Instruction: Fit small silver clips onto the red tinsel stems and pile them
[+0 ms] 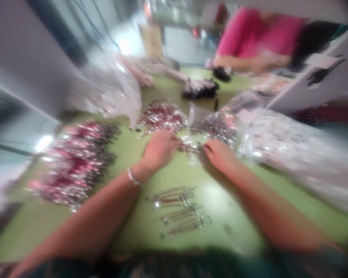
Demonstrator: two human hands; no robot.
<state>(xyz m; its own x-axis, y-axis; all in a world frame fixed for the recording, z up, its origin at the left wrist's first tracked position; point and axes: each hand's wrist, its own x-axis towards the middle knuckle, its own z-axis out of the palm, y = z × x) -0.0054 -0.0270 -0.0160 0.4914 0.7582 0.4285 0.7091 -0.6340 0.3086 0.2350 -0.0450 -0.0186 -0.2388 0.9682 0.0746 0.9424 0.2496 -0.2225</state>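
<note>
My left hand is closed, its fingers pinching one end of a thin, shiny bracelet strand. At the other end of this strand is my right hand, with thumb and finger pressed together on it. Just behind my left hand lies a loose heap of red and silver strands. A clear bag with small shiny pieces lies behind my right hand. Between my forearms, several reddish strands with metal ends are laid side by side on the green table. Motion blur hides finer detail.
A large pile of pink and silver strands lies at the left. Clear plastic bags stand at the back left and right. Dark-ended bundles lie farther back. Across the table sits a person in a pink top.
</note>
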